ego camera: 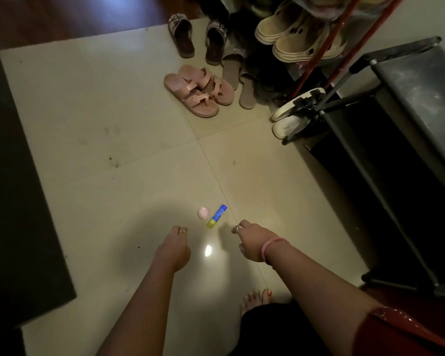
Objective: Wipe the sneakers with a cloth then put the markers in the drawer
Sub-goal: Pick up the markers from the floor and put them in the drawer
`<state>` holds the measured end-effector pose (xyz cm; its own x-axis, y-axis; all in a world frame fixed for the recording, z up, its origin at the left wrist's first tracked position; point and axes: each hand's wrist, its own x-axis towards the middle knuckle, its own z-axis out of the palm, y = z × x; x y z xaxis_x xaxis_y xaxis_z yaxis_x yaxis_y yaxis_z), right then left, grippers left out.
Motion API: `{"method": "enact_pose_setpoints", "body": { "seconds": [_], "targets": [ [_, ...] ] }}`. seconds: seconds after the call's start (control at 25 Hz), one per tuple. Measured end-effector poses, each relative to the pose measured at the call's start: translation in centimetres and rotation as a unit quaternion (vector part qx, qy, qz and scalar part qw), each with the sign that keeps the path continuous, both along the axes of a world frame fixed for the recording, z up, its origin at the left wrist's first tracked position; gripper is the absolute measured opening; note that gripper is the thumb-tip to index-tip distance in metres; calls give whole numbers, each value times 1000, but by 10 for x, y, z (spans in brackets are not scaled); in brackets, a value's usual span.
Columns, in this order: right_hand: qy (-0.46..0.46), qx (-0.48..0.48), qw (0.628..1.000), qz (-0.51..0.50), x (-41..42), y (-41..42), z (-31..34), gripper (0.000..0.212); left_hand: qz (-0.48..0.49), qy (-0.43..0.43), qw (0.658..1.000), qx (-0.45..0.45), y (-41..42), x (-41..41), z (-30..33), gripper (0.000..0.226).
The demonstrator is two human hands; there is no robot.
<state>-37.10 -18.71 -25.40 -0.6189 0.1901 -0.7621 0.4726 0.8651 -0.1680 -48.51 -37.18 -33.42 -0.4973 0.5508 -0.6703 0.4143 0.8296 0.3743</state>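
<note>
Blue marker with yellow cap, lying flat on floor tile

Bare forearms, no sleeves on them. Wore a pink band on right wrist, a ring on left hand, another on right hand. Had orange-painted toenails.

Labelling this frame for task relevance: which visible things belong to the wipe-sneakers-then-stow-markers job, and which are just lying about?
Job:
- blue tube with yellow cap, possibly a marker, on the floor
- left hand and right hand, both empty above it
No sneakers, cloth or drawer visible.

Lying about:
- small round pink dish
- pink strappy sandals
- cream clogs
- dark metal shoe rack
</note>
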Motion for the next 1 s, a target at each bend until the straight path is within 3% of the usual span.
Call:
{"method": "enact_pose_setpoints", "body": {
  "seconds": [0.4,0.56,1.0],
  "targets": [
    [-51,39,989,137,-27,15,-56,46,42,0,999,6,-3,-17,-38,57],
    [-49,20,995,88,-39,18,-83,55,43,-1,999,4,-6,-14,-51,61],
    [16,1,993,113,-52,12,-135,63,5,0,1000,-10,14,-18,-64,64]
  ]
}}
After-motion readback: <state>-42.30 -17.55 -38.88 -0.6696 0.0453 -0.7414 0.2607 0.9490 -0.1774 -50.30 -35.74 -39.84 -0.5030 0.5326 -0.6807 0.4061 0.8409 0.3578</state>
